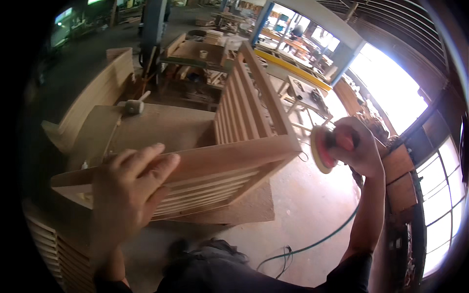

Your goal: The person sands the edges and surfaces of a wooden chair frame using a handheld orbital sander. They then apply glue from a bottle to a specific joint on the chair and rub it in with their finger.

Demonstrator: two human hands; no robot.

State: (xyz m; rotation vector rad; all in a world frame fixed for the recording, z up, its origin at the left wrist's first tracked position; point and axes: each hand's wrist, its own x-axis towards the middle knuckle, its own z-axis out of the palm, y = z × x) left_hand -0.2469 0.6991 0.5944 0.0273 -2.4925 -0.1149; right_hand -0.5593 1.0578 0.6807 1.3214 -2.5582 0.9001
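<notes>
Workshop interior, pale dusty floor (293, 205), daylight from the right. Items listed near to far.

Hose, green, one (317, 246): curving over the floor towards the right forearm.

Slatted wooden piece, one (68, 256): at lower left.

Left hand (128, 188): fingers extended and slightly parted over the near rail of the wooden frame; whether they press on it cannot be told.

Right hand (360, 149): fingers curled around the body of a red-and-black sander.

Sander, one (321, 148): round yellowish pad, held tilted in the air, just beside the frame's right corner and apart from it.

Wooden frame, one (220, 158): slatted sides meeting at the right corner; standing on a broad wooden desk (166, 119).

Mallet, one (133, 107): pale head, on the desk's far part.

Curved boards, stack (97, 95): left, beyond the desk.

Small table (309, 100): beyond the frame, bearing dark items.

Cup, one (203, 54): on a farther workbench.

Yellow beam (293, 68): in the background.

Person, one (297, 32): far back, indistinct.
</notes>
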